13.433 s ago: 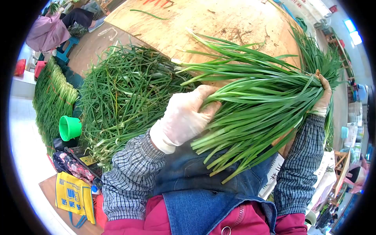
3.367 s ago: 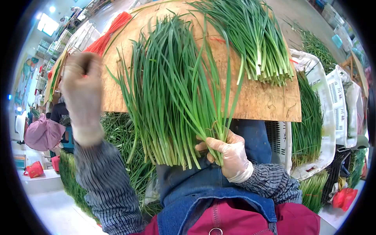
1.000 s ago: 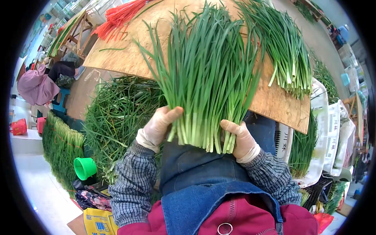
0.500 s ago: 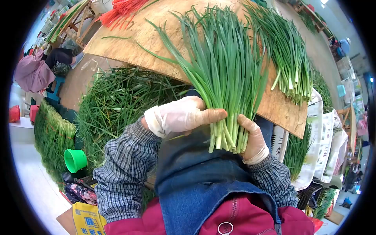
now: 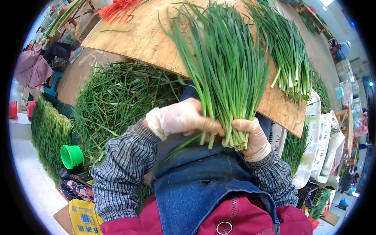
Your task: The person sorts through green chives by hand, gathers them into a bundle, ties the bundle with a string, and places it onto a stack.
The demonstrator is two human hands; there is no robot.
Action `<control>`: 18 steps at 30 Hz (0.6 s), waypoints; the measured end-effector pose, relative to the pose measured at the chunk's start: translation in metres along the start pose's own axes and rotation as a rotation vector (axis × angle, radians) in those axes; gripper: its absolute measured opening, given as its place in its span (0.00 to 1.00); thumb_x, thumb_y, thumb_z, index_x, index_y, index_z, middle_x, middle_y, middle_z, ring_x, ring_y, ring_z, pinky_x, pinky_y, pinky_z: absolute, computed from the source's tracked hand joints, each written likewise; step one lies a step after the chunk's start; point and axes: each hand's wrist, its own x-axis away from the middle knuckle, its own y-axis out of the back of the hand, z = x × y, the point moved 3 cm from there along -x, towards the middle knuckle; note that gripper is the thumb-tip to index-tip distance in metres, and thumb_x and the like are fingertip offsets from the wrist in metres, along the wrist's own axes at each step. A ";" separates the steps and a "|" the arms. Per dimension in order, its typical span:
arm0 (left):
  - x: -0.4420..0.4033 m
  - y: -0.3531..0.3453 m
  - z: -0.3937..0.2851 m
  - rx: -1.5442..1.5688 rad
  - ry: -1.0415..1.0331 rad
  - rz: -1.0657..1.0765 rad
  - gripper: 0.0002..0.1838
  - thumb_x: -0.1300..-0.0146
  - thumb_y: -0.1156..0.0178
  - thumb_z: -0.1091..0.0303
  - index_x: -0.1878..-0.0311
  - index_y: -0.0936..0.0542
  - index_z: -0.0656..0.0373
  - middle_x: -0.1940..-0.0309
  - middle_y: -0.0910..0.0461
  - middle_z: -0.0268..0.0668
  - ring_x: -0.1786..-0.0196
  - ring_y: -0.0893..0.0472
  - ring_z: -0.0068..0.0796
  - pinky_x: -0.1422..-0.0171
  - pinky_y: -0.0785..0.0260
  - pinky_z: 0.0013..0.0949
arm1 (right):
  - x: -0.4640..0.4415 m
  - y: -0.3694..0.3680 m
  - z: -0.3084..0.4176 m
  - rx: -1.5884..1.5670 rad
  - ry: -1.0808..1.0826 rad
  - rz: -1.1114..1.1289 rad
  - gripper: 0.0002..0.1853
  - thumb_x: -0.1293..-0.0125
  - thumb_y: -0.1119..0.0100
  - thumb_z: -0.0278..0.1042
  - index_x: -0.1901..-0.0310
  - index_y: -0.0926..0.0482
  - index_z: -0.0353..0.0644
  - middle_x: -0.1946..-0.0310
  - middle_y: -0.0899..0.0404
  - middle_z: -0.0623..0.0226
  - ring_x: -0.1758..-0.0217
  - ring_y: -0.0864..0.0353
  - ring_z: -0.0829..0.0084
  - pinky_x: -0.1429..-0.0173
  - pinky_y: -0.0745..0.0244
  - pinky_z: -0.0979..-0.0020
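Observation:
Long green stalks with pale lower ends form a bunch (image 5: 231, 74) whose leaves lie over the wooden board (image 5: 137, 43). My right hand (image 5: 253, 138), in a thin glove, is closed round the bunch near its cut ends. Beside it my left hand (image 5: 186, 120), gloved too and slightly blurred, has its fingers pressed at the bunch's left side; a loose green blade hangs below it over my lap. Another bunch (image 5: 288, 55) rests on the board's right part, its pale ends toward the board's edge.
A heap of loose leaves (image 5: 121, 102) lies left of my lap. Farther left are standing stalks (image 5: 49, 135), a green bucket (image 5: 71, 156) and a yellow bag (image 5: 84, 217). Red strips (image 5: 117, 8) lie at the board's back. White crates (image 5: 313, 137) stand right; a person (image 5: 35, 66) sits far left.
Both hands have gathered the spread stalks into a tighter bunch over the past second. Since half a second ago, a loose blade has appeared below my left hand.

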 end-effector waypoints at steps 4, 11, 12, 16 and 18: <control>0.000 -0.012 0.025 0.155 -0.115 -0.026 0.20 0.49 0.35 0.73 0.52 0.25 0.66 0.64 0.21 0.35 0.65 0.25 0.23 0.58 0.31 0.27 | 0.001 0.010 -0.004 -0.020 0.001 -0.024 0.23 0.47 0.42 0.27 0.49 0.32 0.27 0.61 0.23 0.49 0.67 0.18 0.62 0.72 0.16 0.65; 0.022 -0.009 0.031 0.312 -0.154 -0.059 0.32 0.50 0.36 0.77 0.39 0.34 0.67 0.56 0.22 0.36 0.55 0.25 0.23 0.48 0.34 0.26 | 0.003 0.014 -0.003 -0.091 -0.024 -0.020 0.25 0.46 0.43 0.27 0.47 0.34 0.26 0.57 0.25 0.44 0.66 0.17 0.58 0.71 0.16 0.63; 0.024 -0.006 0.037 0.260 -0.173 -0.068 0.33 0.49 0.36 0.78 0.38 0.35 0.67 0.55 0.23 0.36 0.53 0.26 0.23 0.46 0.34 0.26 | 0.003 0.015 -0.004 -0.101 -0.029 -0.011 0.25 0.46 0.43 0.27 0.47 0.35 0.26 0.56 0.25 0.43 0.66 0.17 0.58 0.71 0.16 0.62; 0.029 -0.001 0.048 0.146 -0.144 -0.164 0.30 0.48 0.39 0.80 0.39 0.34 0.68 0.50 0.24 0.38 0.47 0.27 0.25 0.39 0.38 0.28 | 0.003 0.014 -0.003 -0.156 -0.041 -0.008 0.22 0.46 0.42 0.26 0.49 0.32 0.27 0.61 0.23 0.49 0.67 0.17 0.59 0.72 0.16 0.64; 0.037 0.006 0.052 0.081 -0.016 -0.245 0.27 0.47 0.40 0.81 0.42 0.30 0.68 0.49 0.24 0.38 0.47 0.28 0.24 0.39 0.39 0.28 | 0.003 0.012 -0.002 -0.183 -0.041 -0.011 0.21 0.46 0.42 0.25 0.50 0.31 0.28 0.63 0.22 0.52 0.68 0.17 0.59 0.72 0.16 0.64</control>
